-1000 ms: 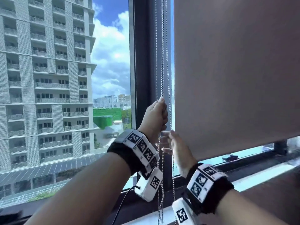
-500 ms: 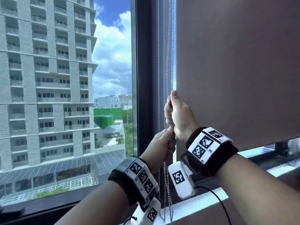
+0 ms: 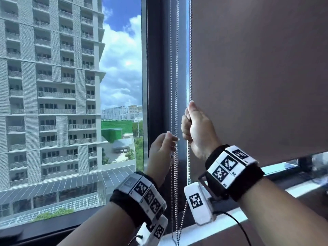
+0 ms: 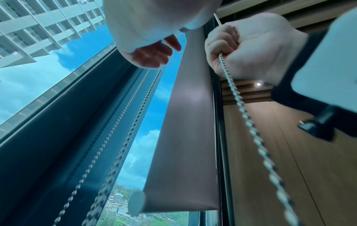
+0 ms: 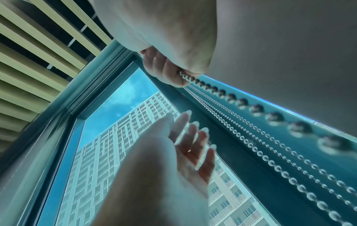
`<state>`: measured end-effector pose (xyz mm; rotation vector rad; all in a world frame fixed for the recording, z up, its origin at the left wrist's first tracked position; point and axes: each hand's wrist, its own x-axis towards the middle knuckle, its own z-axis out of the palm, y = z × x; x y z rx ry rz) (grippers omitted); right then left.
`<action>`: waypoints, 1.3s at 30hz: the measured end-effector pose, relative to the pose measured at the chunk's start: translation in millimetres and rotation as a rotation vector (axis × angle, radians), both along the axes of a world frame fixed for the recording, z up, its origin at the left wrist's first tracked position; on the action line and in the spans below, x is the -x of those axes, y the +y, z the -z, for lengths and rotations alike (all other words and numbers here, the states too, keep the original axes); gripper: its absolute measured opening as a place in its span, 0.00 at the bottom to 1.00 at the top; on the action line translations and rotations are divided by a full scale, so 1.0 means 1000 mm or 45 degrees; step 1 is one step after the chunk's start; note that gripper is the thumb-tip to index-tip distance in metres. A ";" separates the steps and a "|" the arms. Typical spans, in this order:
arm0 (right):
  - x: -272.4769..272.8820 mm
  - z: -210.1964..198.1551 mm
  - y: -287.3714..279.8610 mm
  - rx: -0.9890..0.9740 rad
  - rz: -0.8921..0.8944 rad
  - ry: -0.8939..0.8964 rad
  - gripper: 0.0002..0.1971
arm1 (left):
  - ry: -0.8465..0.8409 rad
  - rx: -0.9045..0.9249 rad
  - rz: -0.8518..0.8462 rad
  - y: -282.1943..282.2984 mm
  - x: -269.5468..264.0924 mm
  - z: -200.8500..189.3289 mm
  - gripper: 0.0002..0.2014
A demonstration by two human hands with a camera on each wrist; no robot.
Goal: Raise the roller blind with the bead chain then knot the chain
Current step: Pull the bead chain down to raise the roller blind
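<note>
Metal bead chain [image 3: 190, 68] being gripped by the right hand [image 3: 197, 132] beside the taupe roller blind [image 3: 257, 77].

From the head view, the right hand's fingers are clenching round the chain strand hanging just beside the blind's left edge, while the left hand [image 3: 162, 150] is hovering lower with relaxed, released fingers near the other strands in front of the dark window frame [image 3: 158, 86]; the blind's bottom edge is sitting low, near the sill [image 3: 284, 185]. From the left wrist view, the right hand [image 4: 251, 49] is making a fist on the bead chain [image 4: 249, 119], and the left hand [image 4: 152, 53] is holding nothing. From the right wrist view, the right hand's fingers [image 5: 166, 71] are closing round the chain [image 5: 241, 102], and the left hand [image 5: 189, 146] is spreading open, apart from the strands.
</note>
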<state>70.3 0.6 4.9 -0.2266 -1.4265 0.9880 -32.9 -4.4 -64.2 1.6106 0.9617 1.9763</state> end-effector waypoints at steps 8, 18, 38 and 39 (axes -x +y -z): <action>-0.007 0.002 -0.002 -0.013 -0.011 -0.035 0.22 | 0.056 -0.102 -0.557 0.041 0.015 -0.027 0.23; -0.019 0.003 0.006 -0.029 0.014 -0.044 0.24 | 0.145 0.168 -0.425 0.071 -0.016 -0.045 0.14; -0.030 0.004 0.016 0.006 0.045 -0.011 0.24 | -0.083 0.296 0.435 0.042 -0.053 -0.075 0.27; -0.031 0.004 0.016 0.010 0.027 -0.002 0.23 | -0.091 0.284 0.407 0.042 -0.053 -0.077 0.25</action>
